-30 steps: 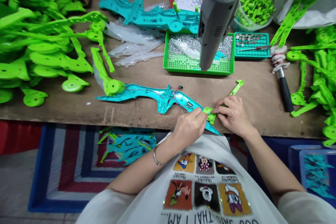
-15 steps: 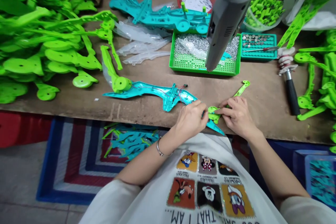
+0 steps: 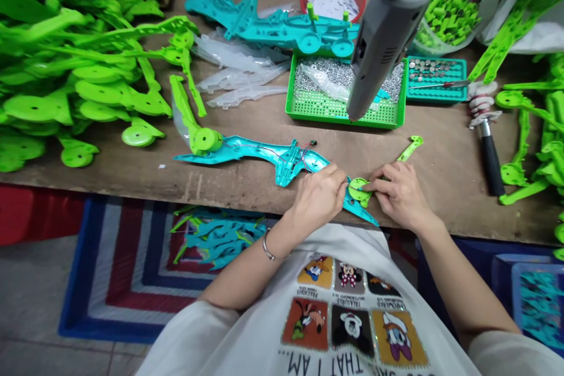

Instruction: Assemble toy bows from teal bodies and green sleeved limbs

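A long turquoise plastic part [image 3: 284, 155], curved and hollow on top, lies across the front of the table with thin wires along it. Over its right half is my left hand [image 3: 319, 197], fingers bent and closed; what the fingertips pinch is hidden. My right hand [image 3: 400, 197] grips a lime-green plastic arm [image 3: 409, 148], thumb and fingers closed beside its round disc [image 3: 358, 188]. That disc rests over the right end of the turquoise part. Another lime-green arm [image 3: 206, 140] sits at the left end of the turquoise part.
A grey electric screwdriver [image 3: 388, 41] hangs over a green basket [image 3: 343, 120] of screws. Lime-green parts [image 3: 66, 82] pile up at left. Clear plastic pieces [image 3: 247, 94], a turquoise tray [image 3: 436, 94] and a black-handled hammer [image 3: 491, 164] lie around.
The fingers of my left hand have closed up, hiding a small dark gap seen before. My right hand keeps its grip near the green disc. The view has shifted slightly.
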The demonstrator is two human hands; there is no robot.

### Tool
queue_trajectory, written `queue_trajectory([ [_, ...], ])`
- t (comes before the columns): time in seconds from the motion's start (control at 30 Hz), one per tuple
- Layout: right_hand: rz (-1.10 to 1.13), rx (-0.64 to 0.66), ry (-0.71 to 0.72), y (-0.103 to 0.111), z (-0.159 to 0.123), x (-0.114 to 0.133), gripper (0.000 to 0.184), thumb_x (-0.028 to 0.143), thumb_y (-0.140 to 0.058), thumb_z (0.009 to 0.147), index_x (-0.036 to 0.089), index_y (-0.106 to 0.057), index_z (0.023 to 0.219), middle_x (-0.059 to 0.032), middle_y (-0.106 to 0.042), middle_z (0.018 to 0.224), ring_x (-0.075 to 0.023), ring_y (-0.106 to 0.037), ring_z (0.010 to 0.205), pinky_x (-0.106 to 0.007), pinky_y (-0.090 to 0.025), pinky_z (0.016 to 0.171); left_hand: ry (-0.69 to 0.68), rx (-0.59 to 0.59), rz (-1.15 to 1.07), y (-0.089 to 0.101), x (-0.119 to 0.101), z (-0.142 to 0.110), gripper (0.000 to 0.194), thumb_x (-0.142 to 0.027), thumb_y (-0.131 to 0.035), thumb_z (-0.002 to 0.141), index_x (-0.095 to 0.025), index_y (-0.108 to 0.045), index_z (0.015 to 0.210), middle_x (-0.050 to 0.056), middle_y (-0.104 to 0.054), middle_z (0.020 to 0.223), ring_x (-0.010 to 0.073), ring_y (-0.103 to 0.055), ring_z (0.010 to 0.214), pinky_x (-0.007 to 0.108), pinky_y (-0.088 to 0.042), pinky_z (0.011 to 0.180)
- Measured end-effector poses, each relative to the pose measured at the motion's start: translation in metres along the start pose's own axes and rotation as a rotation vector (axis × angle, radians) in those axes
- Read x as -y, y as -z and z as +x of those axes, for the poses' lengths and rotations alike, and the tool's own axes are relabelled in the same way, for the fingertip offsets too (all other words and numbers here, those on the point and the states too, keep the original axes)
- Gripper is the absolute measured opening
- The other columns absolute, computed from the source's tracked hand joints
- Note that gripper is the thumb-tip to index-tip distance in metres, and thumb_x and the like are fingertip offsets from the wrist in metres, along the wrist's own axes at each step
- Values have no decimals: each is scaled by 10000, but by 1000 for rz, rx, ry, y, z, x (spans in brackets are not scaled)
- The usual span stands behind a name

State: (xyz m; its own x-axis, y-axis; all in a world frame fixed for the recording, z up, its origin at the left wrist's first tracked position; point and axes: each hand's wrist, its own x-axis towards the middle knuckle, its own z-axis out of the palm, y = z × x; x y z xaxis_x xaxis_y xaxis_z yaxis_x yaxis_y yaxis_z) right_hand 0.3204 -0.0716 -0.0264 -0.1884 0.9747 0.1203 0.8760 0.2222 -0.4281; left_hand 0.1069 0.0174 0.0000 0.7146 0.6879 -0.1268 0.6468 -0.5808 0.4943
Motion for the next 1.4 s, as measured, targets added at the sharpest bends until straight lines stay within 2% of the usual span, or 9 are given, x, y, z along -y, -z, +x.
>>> queue_trajectory([
  [0.13,-6,-1,-5,1,1,0,254,92,-589,901,279,-759,925,-38,-694,965,-241,-518,897,-436,-367,838,21,3,38,-1,-2,-2,191,-226,-528,991,-203,-698,908,53,-695,935,197,-670,817,303,-413,636],
  [0.23,34,-37,2,2,2,5,281,55,-554,885,251,-720,999,-45,-699,988,-237,-535,895,-428,-392,849,79,16,109,-4,-6,-2,212,-231,-506,997,-204,-694,903,60,-698,949,209,-673,807,314,-395,607],
  [0.33,120,-54,85,1,5,14,388,-1,-522,833,225,-656,1119,-50,-709,1034,-237,-558,944,-425,-418,918,76,21,145,-7,-9,-1,214,-228,-500,993,-215,-689,893,49,-691,934,211,-675,794,320,-387,592],
  [0.43,111,-45,138,-2,8,20,405,-8,-508,820,209,-638,1135,-56,-698,961,-244,-554,953,-425,-427,927,73,22,151,-6,-9,-2,229,-239,-482,1005,-219,-690,911,47,-687,942,208,-675,782,319,-397,595],
  [0.6,76,-15,120,-7,8,25,383,52,-550,841,183,-663,1182,-67,-699,936,-253,-541,956,-431,-418,901,49,9,11,7,4,-4,154,-244,-542,996,-189,-685,984,66,-686,1004,198,-673,841,303,-463,699],
  [0.73,64,36,129,-8,9,28,392,149,-578,871,184,-690,1244,-65,-681,902,-253,-516,924,-441,-397,887,-5,-1,-107,22,23,2,81,-187,-613,943,-172,-683,907,48,-677,914,172,-643,813,286,-456,732],
  [0.87,60,36,121,-9,11,30,350,206,-567,918,187,-720,1232,-62,-654,877,-243,-502,905,-438,-380,880,-42,31,-92,29,32,11,84,-162,-633,891,-180,-703,847,25,-675,827,165,-625,754,286,-431,702],
  [1.0,33,38,119,-9,12,31,333,276,-572,968,199,-719,1256,-60,-654,891,-237,-496,909,-449,-365,907,-18,53,-17,32,29,21,113,-191,-622,872,-182,-728,832,44,-711,856,185,-653,773,300,-430,685],
  [1.4,-36,69,113,-12,10,31,386,296,-553,994,242,-668,1358,-68,-638,935,-246,-485,937,-487,-352,998,78,358,249,60,1,63,200,-188,-667,775,-173,-790,932,156,-771,884,333,-734,917,366,-518,730],
])
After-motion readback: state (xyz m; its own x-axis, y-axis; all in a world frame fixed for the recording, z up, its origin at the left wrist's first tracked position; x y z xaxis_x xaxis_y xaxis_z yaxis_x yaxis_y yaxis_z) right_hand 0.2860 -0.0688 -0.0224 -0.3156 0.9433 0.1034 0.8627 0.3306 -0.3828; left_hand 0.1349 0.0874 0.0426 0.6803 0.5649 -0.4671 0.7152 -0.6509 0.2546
